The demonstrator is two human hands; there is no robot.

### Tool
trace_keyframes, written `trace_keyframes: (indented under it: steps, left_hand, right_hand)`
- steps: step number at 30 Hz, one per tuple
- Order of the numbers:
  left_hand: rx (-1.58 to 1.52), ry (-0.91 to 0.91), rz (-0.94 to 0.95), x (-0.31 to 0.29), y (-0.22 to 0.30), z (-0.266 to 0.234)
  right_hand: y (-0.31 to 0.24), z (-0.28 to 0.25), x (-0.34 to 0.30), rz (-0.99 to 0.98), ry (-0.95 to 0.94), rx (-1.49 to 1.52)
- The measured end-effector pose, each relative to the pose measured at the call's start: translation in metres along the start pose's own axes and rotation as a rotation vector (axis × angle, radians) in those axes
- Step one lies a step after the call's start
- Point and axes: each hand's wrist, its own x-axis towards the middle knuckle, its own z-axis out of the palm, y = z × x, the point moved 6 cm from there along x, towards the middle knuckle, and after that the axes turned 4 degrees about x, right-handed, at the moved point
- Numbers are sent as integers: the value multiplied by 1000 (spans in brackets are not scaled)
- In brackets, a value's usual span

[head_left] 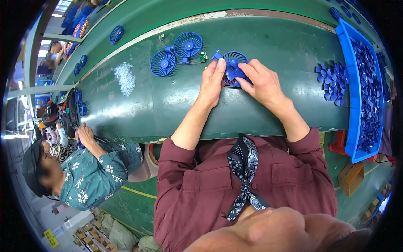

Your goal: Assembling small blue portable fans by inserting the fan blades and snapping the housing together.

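Observation:
In front of me, my left hand (212,84) grips a round blue fan cage (241,55) by its near left side, with the thumb on top. My right hand (263,83) pinches a blue fan blade (231,75) at the middle of that cage; whether the blade sits fully on the hub I cannot tell. Just left of my hands lie two more blue fan cages, one nearer (163,63) and one farther (188,44). A small green circuit board (203,57) with wires is beside them. Loose fan blades (334,83) form a pile at the right.
A blue bin (355,105) full of fan blades stands at the table's right end. Small clear pieces (125,79) lie heaped at the left. Beyond the raised edge, fan cages (117,34) rest on a green belt. A co-worker (90,172) sits on my left.

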Motion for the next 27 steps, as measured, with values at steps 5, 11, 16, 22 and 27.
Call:
trace_keyframes:
  steps: [5,11,16,22,27]
  left_hand:
    - [209,18,105,1,2,7]
    - [169,80,141,-5,1,6]
    - [247,74,224,-8,16,4]
    - [421,24,229,-9,12,11]
    - [408,-81,43,-10,0,8]
  right_hand:
    - [7,10,2,25,13,19]
    - [6,13,-2,-7,95,66]
    - [17,-8,5,69,253,121]
    - [58,21,-5,478,-141,516]
    - [68,12,5,593,-379,551]
